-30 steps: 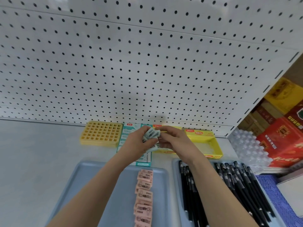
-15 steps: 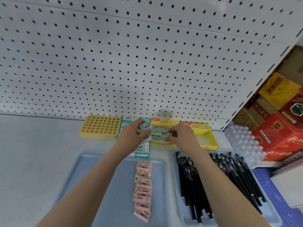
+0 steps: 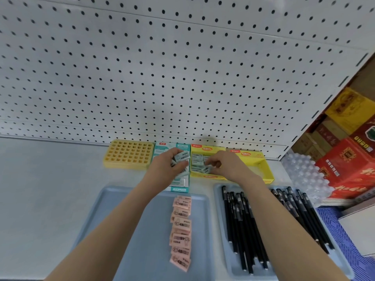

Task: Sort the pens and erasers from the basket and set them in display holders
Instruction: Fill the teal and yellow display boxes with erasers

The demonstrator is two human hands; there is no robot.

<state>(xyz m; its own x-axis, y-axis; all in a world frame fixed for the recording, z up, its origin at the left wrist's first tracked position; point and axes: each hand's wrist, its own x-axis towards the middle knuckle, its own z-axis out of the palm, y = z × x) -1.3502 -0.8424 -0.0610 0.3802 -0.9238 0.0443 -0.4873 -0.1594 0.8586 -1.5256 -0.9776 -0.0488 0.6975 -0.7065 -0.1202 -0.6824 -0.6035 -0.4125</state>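
My left hand (image 3: 165,166) grips a small stack of pale green erasers (image 3: 181,156) above the teal eraser box (image 3: 178,188). My right hand (image 3: 225,164) pinches one pale green eraser (image 3: 205,169) inside the left yellow display box (image 3: 207,175), which holds several more of them. A row of pink erasers (image 3: 181,230) lies on the left blue tray (image 3: 121,211). Several black pens (image 3: 241,226) lie on the right blue tray (image 3: 220,199). A yellow pen holder (image 3: 128,154) with a grid of holes stands at the back left.
A second yellow display box (image 3: 257,165) sits to the right of the first. The white pegboard wall (image 3: 162,78) rises right behind the holders. Clear plastic packs (image 3: 302,171) and red and yellow cartons (image 3: 349,155) are stacked at the right.
My hands have separated and moved forward. The right hand went down into the left yellow box with one eraser; the left hand keeps its stack over the teal box.
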